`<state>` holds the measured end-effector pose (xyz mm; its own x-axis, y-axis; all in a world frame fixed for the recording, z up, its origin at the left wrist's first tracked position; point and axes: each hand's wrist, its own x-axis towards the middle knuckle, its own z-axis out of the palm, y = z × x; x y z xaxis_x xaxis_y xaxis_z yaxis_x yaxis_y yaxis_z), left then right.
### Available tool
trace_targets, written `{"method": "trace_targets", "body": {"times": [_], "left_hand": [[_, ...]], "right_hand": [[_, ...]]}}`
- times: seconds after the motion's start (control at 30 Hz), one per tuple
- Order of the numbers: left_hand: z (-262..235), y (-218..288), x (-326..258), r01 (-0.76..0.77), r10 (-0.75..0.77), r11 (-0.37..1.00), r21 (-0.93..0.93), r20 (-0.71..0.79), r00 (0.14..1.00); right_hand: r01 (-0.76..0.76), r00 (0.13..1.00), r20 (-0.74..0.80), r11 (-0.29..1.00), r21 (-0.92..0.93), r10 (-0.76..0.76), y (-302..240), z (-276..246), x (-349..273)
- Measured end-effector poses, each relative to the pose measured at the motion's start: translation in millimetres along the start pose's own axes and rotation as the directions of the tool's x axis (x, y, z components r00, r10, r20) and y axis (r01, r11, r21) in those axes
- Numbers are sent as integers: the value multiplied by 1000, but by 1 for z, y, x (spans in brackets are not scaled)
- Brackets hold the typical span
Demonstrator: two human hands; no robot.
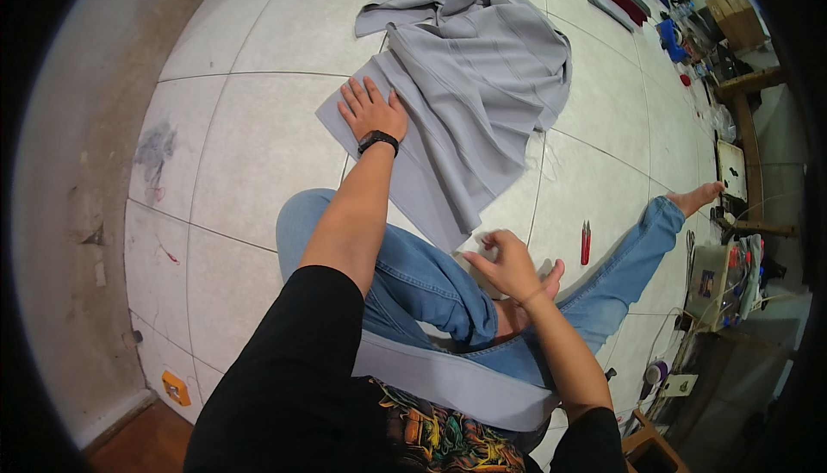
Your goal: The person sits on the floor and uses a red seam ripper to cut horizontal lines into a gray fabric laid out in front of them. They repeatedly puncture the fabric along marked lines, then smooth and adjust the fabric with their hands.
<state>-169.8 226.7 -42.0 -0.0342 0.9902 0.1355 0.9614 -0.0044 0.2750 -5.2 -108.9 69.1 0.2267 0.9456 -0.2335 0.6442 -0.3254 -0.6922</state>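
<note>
From above, our left hand (370,109) lies spread flat on grey cloth (482,85) laid far ahead on the tiled floor (258,146), while our right hand (508,262) pinches its near corner; we'd best keep it taut.

A single head-worn fisheye view looks steeply down from above a seated person onto the tiled floor (258,137), close over the lap and arms. It faces forward toward the grey cloth (482,85). Edges bend and darken at the rim, so the clutter (715,42) at far right is probably farther than it seems.
</note>
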Motion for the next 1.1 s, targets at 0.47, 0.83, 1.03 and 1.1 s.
{"method": "trace_targets", "body": {"times": [0.47,0.83,1.03,1.1], "left_hand": [[-1,2,-3,22,-23,999,48,27,999],[-24,5,-10,55,-52,998,-19,124,991],[-76,21,-16,-62,-72,937,343,365,928],[-94,23,-19,-269,98,899,347,438,893]], "right_hand": [[-329,925,84,669,667,371,69,5,9],[-148,958,-157,885,441,239,80,20,10],[-73,954,-247,931,357,170,59,35,23],[-164,942,-207,900,405,265,59,37,25]]}}
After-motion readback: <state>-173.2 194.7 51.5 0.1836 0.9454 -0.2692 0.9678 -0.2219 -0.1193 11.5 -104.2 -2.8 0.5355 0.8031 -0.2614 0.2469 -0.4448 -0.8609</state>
